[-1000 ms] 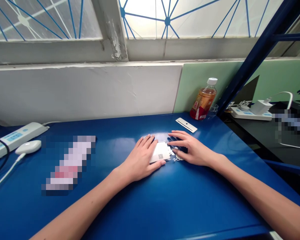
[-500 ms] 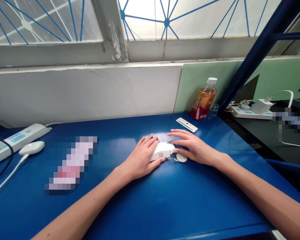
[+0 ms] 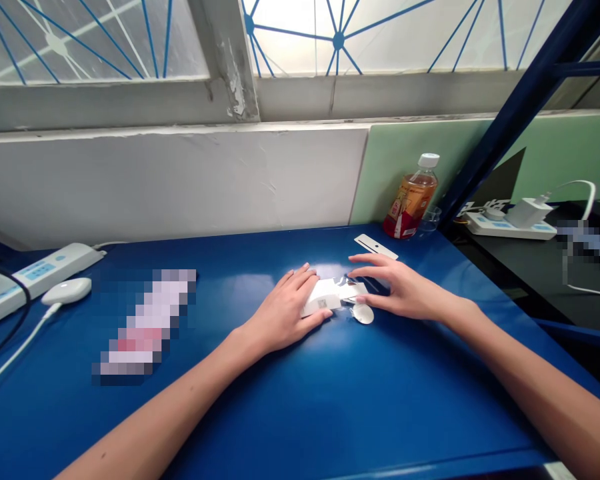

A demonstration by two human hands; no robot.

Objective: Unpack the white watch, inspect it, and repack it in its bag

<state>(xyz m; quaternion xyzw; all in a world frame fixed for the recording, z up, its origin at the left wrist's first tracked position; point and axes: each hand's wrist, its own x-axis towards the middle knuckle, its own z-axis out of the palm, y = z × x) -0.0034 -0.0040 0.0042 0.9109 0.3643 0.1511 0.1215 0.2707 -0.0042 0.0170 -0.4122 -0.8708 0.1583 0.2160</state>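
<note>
My left hand point(image 3: 290, 309) rests on the blue tabletop, gripping the left end of a small white box point(image 3: 323, 300) with a printed square code. Its thumb lies along the near side and its fingers reach over the far side. Clear film and a white flap-like piece point(image 3: 353, 291) stick out from the box's right end. My right hand point(image 3: 397, 285) hovers beside that end with fingers spread; its thumb tip is close to the white piece, and whether it touches cannot be made out. A round white disc point(image 3: 363, 314) lies just below on the table.
Behind my right hand lies a flat white slotted strip point(image 3: 376, 247). A drink bottle point(image 3: 411, 200) and a clear cup point(image 3: 431, 219) stand at the back right. A blurred-out item point(image 3: 147, 323), a white charging puck point(image 3: 67, 291) and a power strip point(image 3: 45, 277) lie left.
My right hand has drawn slightly right, away from the box. The white piece at the box's right end and more of the round disc now show. My left hand stays on the box.
</note>
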